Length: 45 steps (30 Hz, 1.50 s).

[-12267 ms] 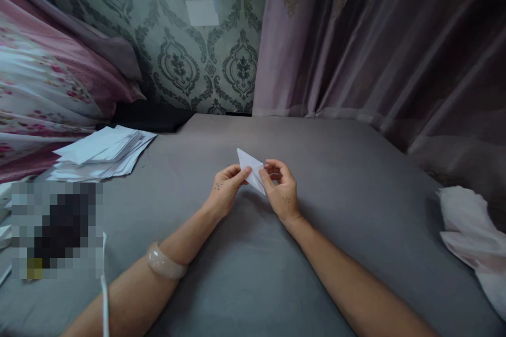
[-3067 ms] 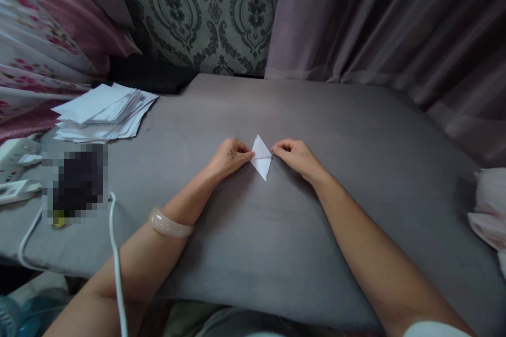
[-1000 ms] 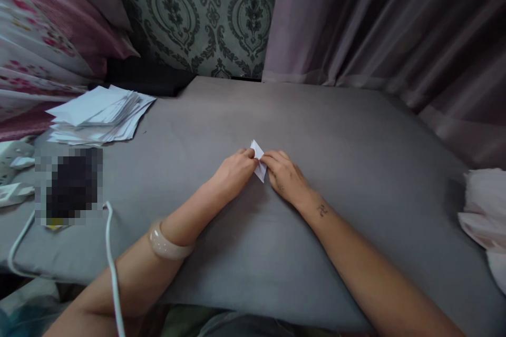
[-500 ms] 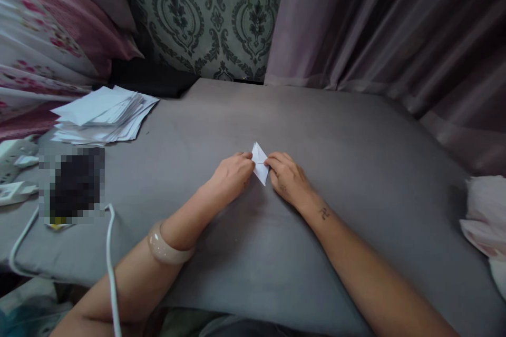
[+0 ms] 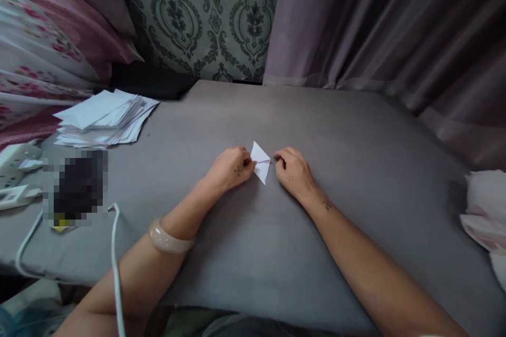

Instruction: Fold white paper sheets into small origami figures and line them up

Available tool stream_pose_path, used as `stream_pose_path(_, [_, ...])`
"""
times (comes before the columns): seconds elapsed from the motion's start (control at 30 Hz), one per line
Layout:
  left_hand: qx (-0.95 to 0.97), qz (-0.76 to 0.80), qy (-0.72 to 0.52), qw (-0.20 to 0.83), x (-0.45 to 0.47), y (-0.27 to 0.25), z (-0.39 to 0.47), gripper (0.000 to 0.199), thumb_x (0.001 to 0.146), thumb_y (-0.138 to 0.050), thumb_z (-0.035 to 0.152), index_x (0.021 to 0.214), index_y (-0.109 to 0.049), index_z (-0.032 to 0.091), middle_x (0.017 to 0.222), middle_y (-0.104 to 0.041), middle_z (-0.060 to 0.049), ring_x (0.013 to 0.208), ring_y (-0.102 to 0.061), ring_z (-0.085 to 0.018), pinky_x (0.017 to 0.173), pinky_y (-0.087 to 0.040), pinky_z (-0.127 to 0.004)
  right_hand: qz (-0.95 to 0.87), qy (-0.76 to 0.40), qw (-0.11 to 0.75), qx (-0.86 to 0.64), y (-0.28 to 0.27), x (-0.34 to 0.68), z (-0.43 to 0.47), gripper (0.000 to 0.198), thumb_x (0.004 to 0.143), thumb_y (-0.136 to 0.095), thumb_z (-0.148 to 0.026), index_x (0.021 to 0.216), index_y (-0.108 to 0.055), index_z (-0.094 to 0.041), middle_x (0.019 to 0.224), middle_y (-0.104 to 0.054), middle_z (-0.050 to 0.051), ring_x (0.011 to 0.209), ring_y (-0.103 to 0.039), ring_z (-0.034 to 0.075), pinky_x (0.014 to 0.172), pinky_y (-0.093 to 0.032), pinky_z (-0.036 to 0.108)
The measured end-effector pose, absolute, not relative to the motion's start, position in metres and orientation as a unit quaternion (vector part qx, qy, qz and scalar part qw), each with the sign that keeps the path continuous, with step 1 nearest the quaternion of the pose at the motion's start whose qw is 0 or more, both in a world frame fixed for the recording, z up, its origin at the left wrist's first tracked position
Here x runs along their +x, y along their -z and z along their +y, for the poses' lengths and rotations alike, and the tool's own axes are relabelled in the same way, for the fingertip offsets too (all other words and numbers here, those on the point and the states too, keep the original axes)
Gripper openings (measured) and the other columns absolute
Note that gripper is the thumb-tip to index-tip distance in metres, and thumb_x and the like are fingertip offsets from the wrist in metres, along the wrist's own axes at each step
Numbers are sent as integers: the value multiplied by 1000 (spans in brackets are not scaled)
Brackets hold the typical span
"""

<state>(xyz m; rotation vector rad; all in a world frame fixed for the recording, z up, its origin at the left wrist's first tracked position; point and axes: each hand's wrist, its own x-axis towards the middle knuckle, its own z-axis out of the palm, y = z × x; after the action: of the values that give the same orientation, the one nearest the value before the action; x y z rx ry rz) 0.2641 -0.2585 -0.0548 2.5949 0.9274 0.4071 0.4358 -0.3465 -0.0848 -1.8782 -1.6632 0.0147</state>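
Observation:
A small piece of folded white paper stands out from the grey surface at the centre, its points facing up and down and a crease across its middle. My left hand is closed, pinching the paper's left edge between thumb and curled fingers. Just right of the paper, my right hand is a little apart from it. Its fingers are loosely bent, a gap shows between thumb and forefinger, and nothing is visible in it.
A stack of white paper sheets lies at the far left, beside a black cloth. Nearer are a white power strip, a blurred-out dark item and a white cable crossing my left forearm. Pale crumpled fabric sits at the right edge.
My right hand has let go of the paper and moved slightly right. The paper, still in my left hand, has turned and its right side now shows a point.

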Motion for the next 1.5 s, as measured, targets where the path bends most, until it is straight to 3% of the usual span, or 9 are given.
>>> stream_pose_path(0.17, [878, 372, -172, 246, 268, 64, -252, 19, 83, -61, 30, 71, -63, 16, 73, -60, -4, 65, -52, -14, 64, -40, -27, -645, -26, 298, -703, 85, 436, -346, 34, 78, -46, -8, 100, -70, -20, 104, -64, 9, 97, -54, 23, 84, -46, 36])
stream_pose_path(0.37, [852, 394, -200, 279, 268, 70, -251, 31, 78, -66, 30, 103, -61, 12, 94, -56, -7, 77, -54, -15, 76, -46, -32, -624, -115, 343, -693, 85, 435, -341, 31, 72, -47, -6, 89, -69, -20, 102, -67, 6, 94, -58, 20, 88, -46, 37])
stream_pose_path(0.67, [730, 416, -205, 501, 270, 67, -245, 15, 72, -66, 24, 82, -61, 14, 64, -54, 3, 55, -47, -9, 53, -33, -21, -568, -243, 448, -647, 85, 431, -340, 32, 73, -46, -6, 88, -71, -20, 95, -73, 4, 87, -67, 17, 87, -51, 36])
stream_pose_path(0.83, [639, 394, -255, 610, 270, 59, -248, 17, 67, -71, 25, 74, -59, 15, 65, -59, 2, 57, -53, -9, 58, -38, -22, -468, -285, 535, -644, 88, 431, -336, 23, 80, -57, -19, 100, -66, -19, 96, -73, 8, 88, -68, 17, 86, -53, 38])
stream_pose_path(0.97, [525, 390, -315, 688, 272, 52, -248, 22, 64, -75, 18, 75, -56, 15, 70, -62, 0, 63, -59, -10, 66, -48, -25, -422, -374, 573, -595, 81, 422, -336, 50, 74, -72, -28, 120, -54, -18, 118, -66, 16, 99, -67, 19, 88, -53, 36])
stream_pose_path(1.1, [467, 372, -345, 724, 276, 49, -252, 21, 72, -68, 12, 85, -53, 16, 80, -65, -2, 70, -63, -11, 73, -54, -28, -394, -419, 591, -565, 74, 414, -339, 38, 74, -71, -32, 106, -60, -17, 104, -71, 12, 92, -69, 19, 85, -54, 35])
stream_pose_path(1.3, [578, 351, -323, 662, 282, 60, -257, 35, 76, -64, 16, 109, -50, 17, 91, -63, -5, 83, -64, -15, 79, -54, -33, -418, -320, 609, -593, 72, 415, -341, 25, 79, -63, -40, 89, -68, -18, 81, -72, 4, 75, -66, 18, 71, -52, 30])
stream_pose_path(1.43, [748, 364, -425, 357, 279, 56, -263, 51, 75, -69, 23, 123, -49, 21, 119, -55, -11, 110, -54, -23, 93, -46, -40, -543, -73, 532, -646, 68, 416, -348, 19, 89, -53, -31, 92, -69, -20, 89, -70, 5, 83, -64, 18, 80, -48, 31])
stream_pose_path(1.5, [818, 337, -430, 182, 275, 50, -267, 44, 81, -66, 27, 123, -53, 23, 128, -52, -11, 119, -46, -25, 102, -37, -43, -611, 36, 446, -653, 65, 416, -353, 23, 93, -47, -26, 96, -69, -21, 95, -70, 7, 89, -63, 19, 85, -45, 32])
